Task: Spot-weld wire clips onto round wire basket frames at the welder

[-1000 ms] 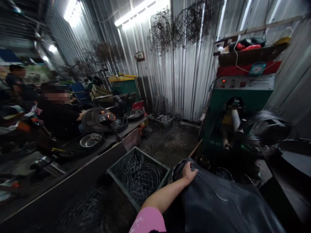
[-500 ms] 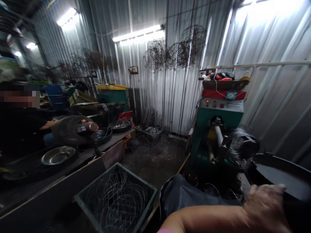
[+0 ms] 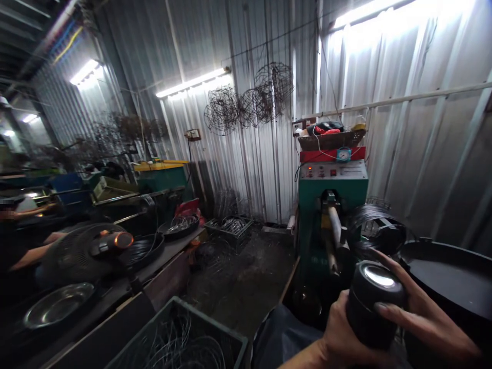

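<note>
Along the left edge, a co-worker's arm (image 3: 28,257) is reaching toward a long desk (image 3: 161,256), where a steel bowl (image 3: 57,305) is sitting beside a small fan (image 3: 82,251) and round black trays. Below the desk, a green crate (image 3: 230,341) is holding loops of wire. Further right, at the corrugated wall, a green machine (image 3: 332,192) is standing with a coil of wire (image 3: 378,228) beside it. Low down before the machine, the left hand (image 3: 344,335) is wrapping its fingers closed around the side of a black cylindrical container (image 3: 371,302) with a shiny top, holding it tilted. The right hand (image 3: 423,312) is resting open on the container's other side, fingers spread and touching it. Just right of both hands, a large black pan (image 3: 449,277) is lying.
</note>
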A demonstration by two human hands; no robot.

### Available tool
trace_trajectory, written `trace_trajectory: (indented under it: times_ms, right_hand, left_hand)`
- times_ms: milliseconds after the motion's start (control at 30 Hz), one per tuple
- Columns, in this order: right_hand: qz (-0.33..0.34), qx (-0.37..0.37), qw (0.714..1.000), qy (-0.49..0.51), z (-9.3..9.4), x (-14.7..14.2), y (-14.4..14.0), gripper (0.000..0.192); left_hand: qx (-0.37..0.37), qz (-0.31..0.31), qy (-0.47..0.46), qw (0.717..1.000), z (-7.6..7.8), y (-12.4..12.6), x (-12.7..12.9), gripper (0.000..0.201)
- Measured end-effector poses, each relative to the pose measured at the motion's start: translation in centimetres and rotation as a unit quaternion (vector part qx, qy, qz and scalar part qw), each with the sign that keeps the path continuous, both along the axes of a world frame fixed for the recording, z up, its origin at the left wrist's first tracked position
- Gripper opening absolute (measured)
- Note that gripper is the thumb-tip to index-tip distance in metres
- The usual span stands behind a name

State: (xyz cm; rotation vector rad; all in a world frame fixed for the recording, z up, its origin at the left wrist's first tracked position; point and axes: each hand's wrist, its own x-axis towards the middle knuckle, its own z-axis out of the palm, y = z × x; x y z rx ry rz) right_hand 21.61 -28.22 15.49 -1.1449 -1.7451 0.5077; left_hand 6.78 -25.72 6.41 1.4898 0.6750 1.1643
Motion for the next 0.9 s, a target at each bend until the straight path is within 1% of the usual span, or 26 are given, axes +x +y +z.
trace_trajectory:
  times_ms: [67, 100, 133, 200, 267, 333, 400, 467, 500, 533, 567, 633, 667, 700, 733, 800, 833, 867, 900]
  right_hand:
    - [0.002, 0.04, 0.996, -0.081, 0.0, 1.3, 0.9, 0.088]
    - [-0.011, 0.06, 0.99, -0.125, 0.0, 1.7, 1.3, 0.086]
    - [-0.031, 0.074, 0.982, -0.17, 0.1, 2.0, 1.7, 0.08]
    - [-0.067, 0.077, 0.962, -0.253, 0.3, 2.1, 2.4, 0.066]
    - [-0.069, 0.06, 0.947, -0.309, 0.7, 2.0, 3.1, 0.057]
    - [-0.023, 0.037, 0.943, -0.331, 1.4, 2.1, 3.7, 0.054]
    - [0.059, 0.023, 0.939, -0.338, 2.2, 2.5, 4.2, 0.054]
    - [0.117, 0.012, 0.931, -0.345, 2.9, 2.7, 4.6, 0.06]
    - [0.124, 0.007, 0.929, -0.349, 3.1, 2.6, 4.8, 0.065]
    - [0.114, 0.001, 0.928, -0.355, 3.3, 2.4, 4.9, 0.07]
    - [0.088, -0.01, 0.928, -0.363, 3.4, 2.1, 5.1, 0.073]
    - [0.018, -0.038, 0.923, -0.382, 3.3, 1.5, 5.5, 0.07]
    - [-0.009, -0.047, 0.919, -0.391, 3.3, 1.2, 5.7, 0.067]
    - [-0.021, -0.049, 0.917, -0.396, 3.3, 0.9, 5.9, 0.063]
    - [-0.013, -0.044, 0.916, -0.398, 3.3, 0.8, 6.2, 0.059]
    - [0.057, -0.022, 0.918, -0.392, 3.5, 0.8, 6.7, 0.052]
    - [0.097, -0.011, 0.916, -0.389, 3.7, 0.8, 6.9, 0.052]
    - [0.122, -0.004, 0.913, -0.39, 3.8, 0.7, 7.1, 0.056]
    - [0.12, -0.002, 0.909, -0.399, 4.0, 0.5, 7.4, 0.062]
  left_hand:
    - [0.033, 0.027, -0.002, 0.999, -0.1, 0.5, -0.1, 0.087]
    - [0.04, 0.048, 0.007, 0.998, -0.3, 0.8, -0.2, 0.086]
    - [0.037, 0.071, 0.023, 0.996, -0.6, 1.1, -0.2, 0.086]
    - [0.034, 0.102, 0.052, 0.993, -1.3, 1.7, -0.2, 0.085]
    - [0.042, 0.111, 0.061, 0.991, -2.0, 2.1, -0.2, 0.083]
    - [0.05, 0.107, 0.062, 0.991, -2.7, 2.5, -0.2, 0.084]
    - [0.053, 0.107, 0.069, 0.991, -3.2, 2.8, -0.2, 0.087]
    - [0.058, 0.112, 0.078, 0.989, -3.5, 3.2, -0.2, 0.088]
    - [0.062, 0.117, 0.081, 0.988, -3.5, 3.3, -0.2, 0.088]
    - [0.065, 0.122, 0.083, 0.987, -3.6, 3.5, -0.2, 0.088]
    - [0.068, 0.128, 0.085, 0.986, -3.5, 3.6, -0.2, 0.087]
    - [0.071, 0.14, 0.094, 0.983, -3.4, 3.8, -0.3, 0.085]
    - [0.071, 0.145, 0.101, 0.982, -3.3, 3.9, -0.3, 0.083]
    - [0.07, 0.147, 0.11, 0.98, -3.2, 4.0, -0.3, 0.08]
    - [0.071, 0.147, 0.118, 0.98, -3.1, 4.1, -0.4, 0.079]
    - [0.077, 0.145, 0.127, 0.978, -3.2, 4.4, -0.6, 0.081]
    - [0.081, 0.144, 0.13, 0.978, -3.3, 4.7, -0.6, 0.082]
    - [0.085, 0.145, 0.131, 0.977, -3.5, 5.0, -0.7, 0.084]
    - [0.088, 0.146, 0.132, 0.976, -3.7, 5.4, -0.8, 0.085]
